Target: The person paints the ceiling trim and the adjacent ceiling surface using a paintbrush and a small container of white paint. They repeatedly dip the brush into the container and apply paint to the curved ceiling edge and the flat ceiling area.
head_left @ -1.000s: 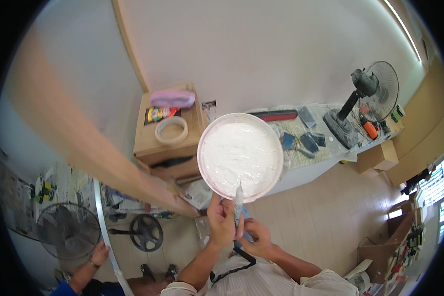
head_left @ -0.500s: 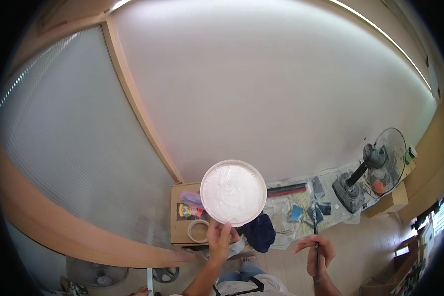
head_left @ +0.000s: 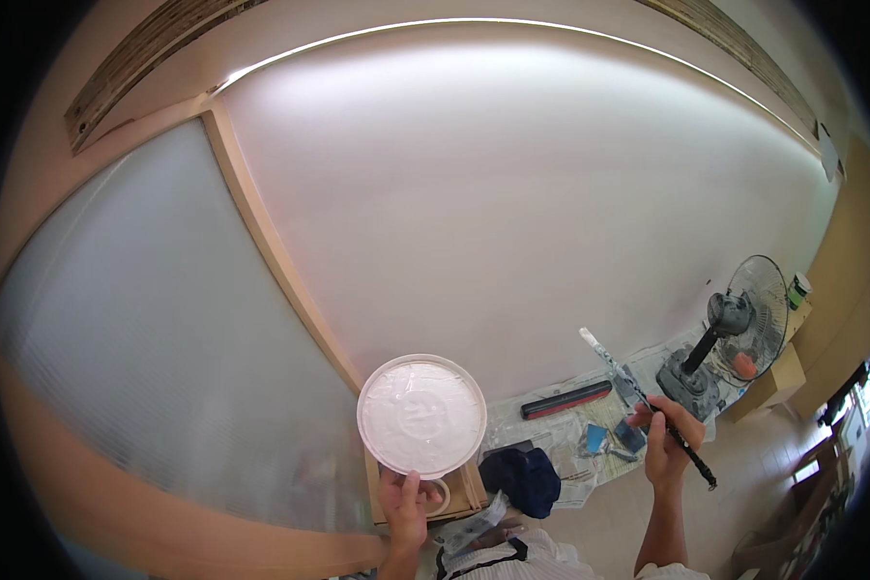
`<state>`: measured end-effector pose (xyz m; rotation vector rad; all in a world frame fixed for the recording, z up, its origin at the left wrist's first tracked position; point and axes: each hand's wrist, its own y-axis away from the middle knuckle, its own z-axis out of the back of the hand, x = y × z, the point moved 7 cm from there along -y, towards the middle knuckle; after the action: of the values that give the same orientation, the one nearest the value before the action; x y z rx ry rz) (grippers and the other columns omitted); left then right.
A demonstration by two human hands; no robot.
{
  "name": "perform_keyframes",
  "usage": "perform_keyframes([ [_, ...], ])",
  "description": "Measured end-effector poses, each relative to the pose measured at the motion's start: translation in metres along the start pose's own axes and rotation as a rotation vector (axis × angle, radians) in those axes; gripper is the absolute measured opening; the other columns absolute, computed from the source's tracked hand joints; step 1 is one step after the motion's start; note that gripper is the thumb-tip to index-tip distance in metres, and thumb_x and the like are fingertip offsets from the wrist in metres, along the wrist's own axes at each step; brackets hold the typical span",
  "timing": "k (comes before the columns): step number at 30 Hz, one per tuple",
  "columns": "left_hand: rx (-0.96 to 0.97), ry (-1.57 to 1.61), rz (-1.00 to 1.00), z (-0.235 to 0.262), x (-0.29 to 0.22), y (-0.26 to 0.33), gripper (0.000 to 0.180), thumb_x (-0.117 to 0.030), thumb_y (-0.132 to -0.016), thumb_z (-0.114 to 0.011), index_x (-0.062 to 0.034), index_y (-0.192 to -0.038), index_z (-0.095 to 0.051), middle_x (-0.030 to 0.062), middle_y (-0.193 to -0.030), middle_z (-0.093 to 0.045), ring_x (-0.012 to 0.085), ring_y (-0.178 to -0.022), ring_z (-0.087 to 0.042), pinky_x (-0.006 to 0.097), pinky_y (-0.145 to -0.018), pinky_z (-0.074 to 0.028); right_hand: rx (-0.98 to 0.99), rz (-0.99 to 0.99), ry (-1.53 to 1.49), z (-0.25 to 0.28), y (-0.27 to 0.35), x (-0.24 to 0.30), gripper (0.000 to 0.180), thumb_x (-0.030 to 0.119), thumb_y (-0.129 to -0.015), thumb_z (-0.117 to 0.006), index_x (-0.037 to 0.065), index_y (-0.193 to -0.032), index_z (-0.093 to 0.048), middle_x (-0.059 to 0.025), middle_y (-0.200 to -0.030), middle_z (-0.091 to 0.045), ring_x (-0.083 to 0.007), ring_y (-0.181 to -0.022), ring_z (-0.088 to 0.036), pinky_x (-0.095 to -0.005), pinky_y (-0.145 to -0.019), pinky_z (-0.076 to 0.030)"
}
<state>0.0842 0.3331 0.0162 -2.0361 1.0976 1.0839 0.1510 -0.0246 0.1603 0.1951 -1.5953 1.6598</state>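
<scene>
Comparing the head view with half a second ago, the right hand [head_left: 669, 443] has risen from low beside the body, and the thin brush [head_left: 646, 405] now slants up toward the white wall [head_left: 512, 213], its pale tip clear of the surface. The round white plate [head_left: 421, 415] sits lower left of where it was, and the fan [head_left: 744, 329] shows fuller at the right.

The left hand [head_left: 403, 505] reaches up from the lower edge, fingers and thumb clamped on the plate's near rim, holding it up tilted toward the camera in front of the wooden frame [head_left: 280, 271]. The right hand is curled closed round the brush's dark handle, forearm upright. A cardboard box [head_left: 464, 488] lies below the plate.
</scene>
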Motion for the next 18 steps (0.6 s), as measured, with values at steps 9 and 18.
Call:
perform_keyframes([
  [9,0.002,0.007,-0.066,-0.002,0.002,-0.019,0.034,-0.015,-0.098,-0.057,0.0012,-0.127,-0.049,0.0120,-0.108,-0.065,0.0170,-0.078,-0.064,0.029,-0.065,-0.053,-0.098,-0.087,-0.551,-0.024,-0.029,0.005,0.012,0.003,-0.095,-0.059,-0.007,-0.099,-0.063,-0.0158,-0.080,-0.070,-0.0259,-0.070,-0.073,-0.0342,-0.069,-0.059],
  [18,0.067,0.016,-0.129,-0.032,-0.017,-0.013,0.042,-0.013,-0.099,-0.054,0.0051,-0.135,-0.043,0.0183,-0.125,-0.059,0.0265,-0.102,-0.067,0.042,-0.079,-0.060,0.381,-0.116,-0.848,-0.082,-0.061,0.007,0.010,-0.005,-0.089,-0.067,-0.008,-0.099,-0.067,-0.0157,-0.080,-0.068,-0.0233,-0.067,-0.071,-0.0332,-0.059,-0.060],
])
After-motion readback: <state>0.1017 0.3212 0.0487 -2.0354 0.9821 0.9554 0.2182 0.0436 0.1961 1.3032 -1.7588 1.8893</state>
